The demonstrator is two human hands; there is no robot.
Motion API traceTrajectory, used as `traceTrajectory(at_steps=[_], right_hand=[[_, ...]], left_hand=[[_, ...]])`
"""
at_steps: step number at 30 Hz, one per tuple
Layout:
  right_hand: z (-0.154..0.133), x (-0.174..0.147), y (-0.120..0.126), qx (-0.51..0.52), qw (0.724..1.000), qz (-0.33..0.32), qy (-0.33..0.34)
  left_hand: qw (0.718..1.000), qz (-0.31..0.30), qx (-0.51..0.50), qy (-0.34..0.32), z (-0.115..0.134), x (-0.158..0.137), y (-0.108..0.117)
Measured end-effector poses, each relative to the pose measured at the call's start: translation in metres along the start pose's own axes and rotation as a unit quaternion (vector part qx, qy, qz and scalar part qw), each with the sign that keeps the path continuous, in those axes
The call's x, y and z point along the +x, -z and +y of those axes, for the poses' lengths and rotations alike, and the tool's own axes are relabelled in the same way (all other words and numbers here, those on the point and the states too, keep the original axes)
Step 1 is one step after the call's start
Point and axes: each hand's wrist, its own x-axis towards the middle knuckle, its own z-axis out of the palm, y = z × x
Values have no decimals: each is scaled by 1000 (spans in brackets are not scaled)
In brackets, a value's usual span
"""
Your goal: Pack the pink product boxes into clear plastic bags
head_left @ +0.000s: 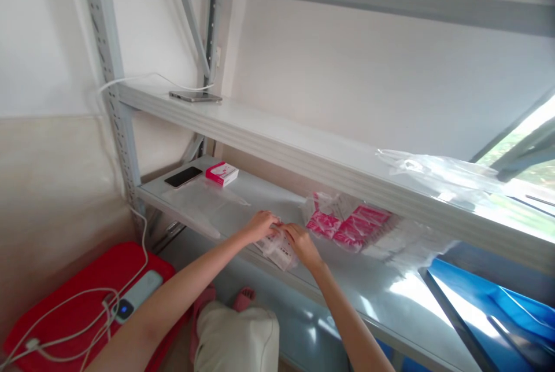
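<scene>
Both hands meet over the front of the lower shelf (347, 279), at the top of a clear plastic bag (281, 253) with white printed packs inside. My left hand (262, 225) has its fingers closed on the bag's upper edge. Beside it, my right hand (301, 243) pinches the same edge, its fingertips almost touching the left ones. The bag hangs down towards the shelf's front edge. To the right lie pink and white packs in clear plastic (347, 224), apart from my hands.
A pink and white box (222, 173) and a dark-screened phone (183, 177) lie at the lower shelf's left end. Another phone (196, 96) and clear plastic (437, 170) lie on the upper shelf. A red lid (125, 262) with a power bank (139, 295) and white cables is at lower left. Blue bins (489, 297) stand right.
</scene>
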Motion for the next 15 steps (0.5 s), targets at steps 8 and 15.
traceTrajectory(at_steps=[8, 15], right_hand=[[12, -20, 20, 19, 991, 74, -110], [32, -71, 26, 87, 922, 257, -274]], left_hand=[[981, 148, -82, 96, -9, -15, 14], [856, 362, -254, 268, -32, -46, -1]])
